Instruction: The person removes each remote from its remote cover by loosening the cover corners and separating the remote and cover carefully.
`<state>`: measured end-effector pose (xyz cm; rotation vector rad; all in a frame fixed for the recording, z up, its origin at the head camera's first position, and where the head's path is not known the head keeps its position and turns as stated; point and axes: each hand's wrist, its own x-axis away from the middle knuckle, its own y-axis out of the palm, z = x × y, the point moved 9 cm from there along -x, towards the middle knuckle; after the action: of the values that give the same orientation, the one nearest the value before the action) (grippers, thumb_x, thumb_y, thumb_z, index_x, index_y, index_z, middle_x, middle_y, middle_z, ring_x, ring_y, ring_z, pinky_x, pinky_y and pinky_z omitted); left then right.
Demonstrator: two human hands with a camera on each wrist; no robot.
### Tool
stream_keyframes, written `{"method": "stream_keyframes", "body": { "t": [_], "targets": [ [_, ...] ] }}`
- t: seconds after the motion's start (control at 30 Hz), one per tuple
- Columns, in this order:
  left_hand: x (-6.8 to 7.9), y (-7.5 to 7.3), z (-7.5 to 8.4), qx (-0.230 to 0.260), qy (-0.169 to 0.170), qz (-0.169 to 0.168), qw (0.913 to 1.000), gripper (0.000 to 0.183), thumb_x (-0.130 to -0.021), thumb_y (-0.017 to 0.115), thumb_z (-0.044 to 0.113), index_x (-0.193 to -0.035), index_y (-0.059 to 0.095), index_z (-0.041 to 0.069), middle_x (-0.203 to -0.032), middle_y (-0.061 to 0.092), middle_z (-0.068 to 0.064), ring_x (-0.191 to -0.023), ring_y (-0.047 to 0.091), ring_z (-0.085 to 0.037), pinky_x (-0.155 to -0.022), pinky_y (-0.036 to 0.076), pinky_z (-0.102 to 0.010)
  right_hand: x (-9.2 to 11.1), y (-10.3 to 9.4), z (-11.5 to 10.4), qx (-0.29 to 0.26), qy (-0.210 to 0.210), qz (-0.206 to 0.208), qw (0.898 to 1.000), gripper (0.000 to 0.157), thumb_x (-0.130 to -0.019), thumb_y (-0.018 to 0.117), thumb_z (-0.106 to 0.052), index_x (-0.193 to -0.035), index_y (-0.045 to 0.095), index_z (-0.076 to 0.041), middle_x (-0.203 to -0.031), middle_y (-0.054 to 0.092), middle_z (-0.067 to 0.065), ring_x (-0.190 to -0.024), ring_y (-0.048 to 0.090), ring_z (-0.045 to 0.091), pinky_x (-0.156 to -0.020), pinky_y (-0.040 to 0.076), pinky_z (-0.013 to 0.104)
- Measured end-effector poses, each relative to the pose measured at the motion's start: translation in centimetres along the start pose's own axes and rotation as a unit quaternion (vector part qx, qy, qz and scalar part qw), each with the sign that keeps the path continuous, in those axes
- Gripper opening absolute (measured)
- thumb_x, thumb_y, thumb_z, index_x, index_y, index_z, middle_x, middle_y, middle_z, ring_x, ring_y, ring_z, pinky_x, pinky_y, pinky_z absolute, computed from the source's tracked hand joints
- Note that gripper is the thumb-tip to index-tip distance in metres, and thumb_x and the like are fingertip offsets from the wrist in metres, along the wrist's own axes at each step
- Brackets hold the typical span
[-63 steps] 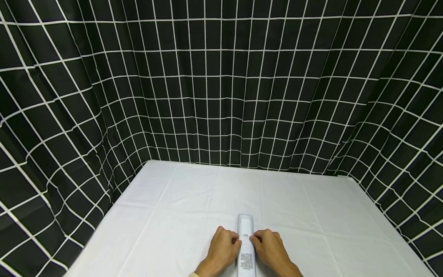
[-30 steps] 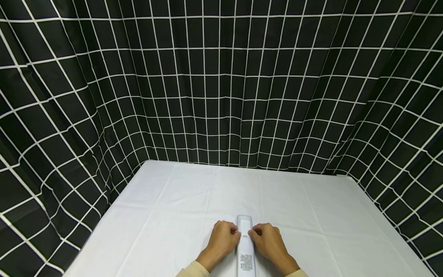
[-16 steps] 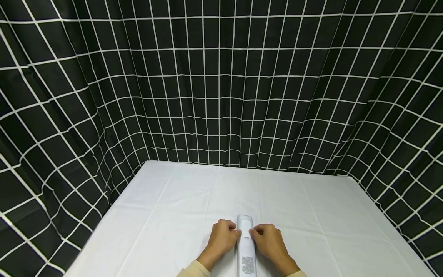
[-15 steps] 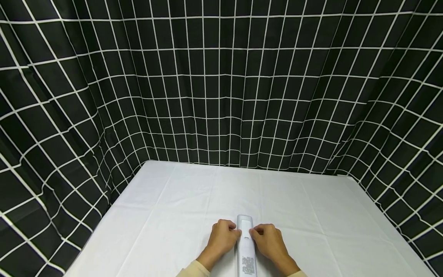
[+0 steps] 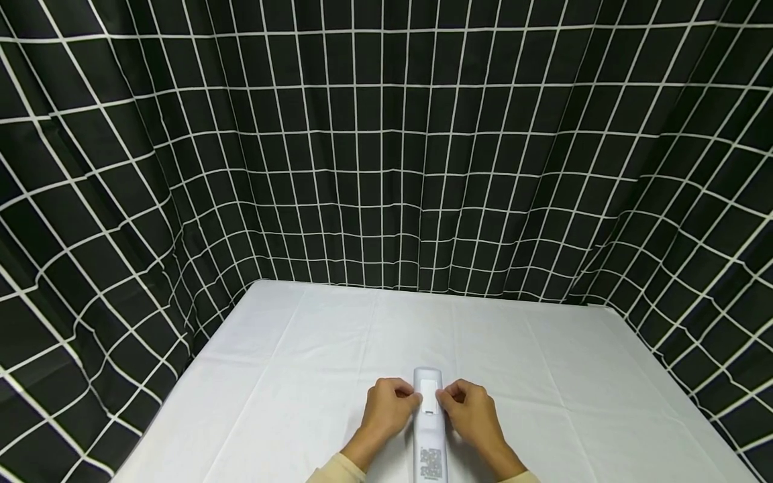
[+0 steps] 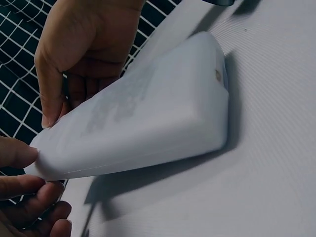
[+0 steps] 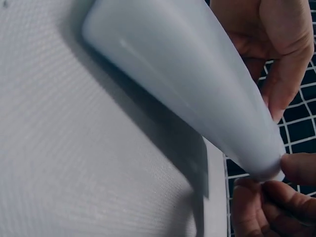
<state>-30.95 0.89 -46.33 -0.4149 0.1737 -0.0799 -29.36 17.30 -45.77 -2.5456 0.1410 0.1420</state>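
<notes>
A long white remote control lies back side up between the hands in the head view, with a printed label and a battery cover showing. My left hand pinches its left edge beside the cover, and my right hand pinches the right edge opposite. In the left wrist view the remote slopes, its near end low at the cloth and its far end raised between the fingers. Both thumbs press near the upper face, with fingertips below the edge. The right wrist view shows a shadow under the sloping remote.
A white cloth covers the table, with faint fold lines. Black curtains with a white grid hang behind it and along both sides. A dark object peeks in at the top edge of the left wrist view.
The hands have slid a little farther forward along the remote's edges. The remote's far end now appears slightly higher in the head view, its tilt a little changed.
</notes>
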Motion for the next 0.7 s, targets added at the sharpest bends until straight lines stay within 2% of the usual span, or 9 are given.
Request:
{"method": "stream_keyframes", "body": {
  "t": [0.1, 0.23, 0.3, 0.4, 0.53, 0.7],
  "targets": [
    [-0.1, 0.0, 0.1, 0.021, -0.003, -0.002, 0.9998, 0.014, -0.082, 0.075, 0.01, -0.09, 0.069, 0.001, -0.071, 0.059, 0.003, -0.061, 0.056, -0.01, -0.055, 0.049, -0.026, 0.0, -0.2, -0.2, -0.028, 0.0, 0.008, 1.0, 0.021, -0.09, 0.067, -0.009, -0.105, 0.063, 0.005, -0.076, 0.064, 0.002, -0.064, 0.061, 0.015, -0.054, 0.051, 0.027],
    [-0.2, 0.2, 0.3, 0.037, 0.005, -0.018, 0.9992, 0.037, -0.083, 0.073, 0.008, -0.116, 0.061, -0.004, -0.074, 0.059, 0.003, -0.059, 0.056, -0.009, -0.054, 0.05, -0.026, 0.0, -0.3, -0.5, -0.042, -0.005, 0.014, 0.999, 0.038, -0.091, 0.065, -0.009, -0.124, 0.057, 0.006, -0.08, 0.066, 0.002, -0.067, 0.062, 0.015, -0.055, 0.051, 0.027],
    [-0.3, 0.2, 0.5, 0.037, 0.016, -0.028, 0.9988, 0.047, -0.083, 0.071, 0.006, -0.127, 0.056, -0.005, -0.074, 0.057, 0.003, -0.059, 0.055, -0.009, -0.055, 0.049, -0.025, 0.1, -0.4, -0.8, -0.039, -0.013, 0.017, 0.999, 0.038, -0.091, 0.065, -0.009, -0.125, 0.057, 0.006, -0.08, 0.066, 0.002, -0.066, 0.061, 0.014, -0.055, 0.051, 0.027],
    [-0.4, 0.2, 0.9, 0.036, 0.033, -0.035, 0.9982, 0.052, -0.082, 0.069, 0.004, -0.131, 0.054, -0.004, -0.074, 0.056, 0.002, -0.06, 0.052, -0.01, -0.054, 0.046, -0.024, 0.1, -0.5, -0.9, -0.046, -0.015, 0.023, 0.999, 0.034, -0.091, 0.065, -0.009, -0.122, 0.06, 0.005, -0.079, 0.065, 0.001, -0.064, 0.06, 0.014, -0.054, 0.05, 0.026],
    [-0.4, 0.0, 1.3, 0.051, 0.042, -0.033, 0.9973, 0.051, -0.079, 0.069, 0.003, -0.129, 0.057, -0.002, -0.075, 0.057, 0.002, -0.061, 0.053, -0.011, -0.053, 0.046, -0.024, 0.1, -0.9, -1.2, -0.057, -0.02, 0.035, 0.998, 0.029, -0.091, 0.065, -0.008, -0.118, 0.063, 0.003, -0.079, 0.064, 0.002, -0.063, 0.059, 0.015, -0.055, 0.051, 0.026],
    [-0.5, -0.5, 1.9, 0.068, 0.055, -0.014, 0.9961, 0.045, -0.077, 0.07, 0.004, -0.121, 0.062, 0.002, -0.082, 0.06, 0.003, -0.074, 0.056, -0.013, -0.065, 0.048, -0.028, 0.1, -1.6, -1.7, -0.084, -0.032, 0.061, 0.994, 0.018, -0.091, 0.066, -0.005, -0.108, 0.067, 0.002, -0.085, 0.066, 0.005, -0.071, 0.062, 0.016, -0.061, 0.053, 0.026]
  ]
}}
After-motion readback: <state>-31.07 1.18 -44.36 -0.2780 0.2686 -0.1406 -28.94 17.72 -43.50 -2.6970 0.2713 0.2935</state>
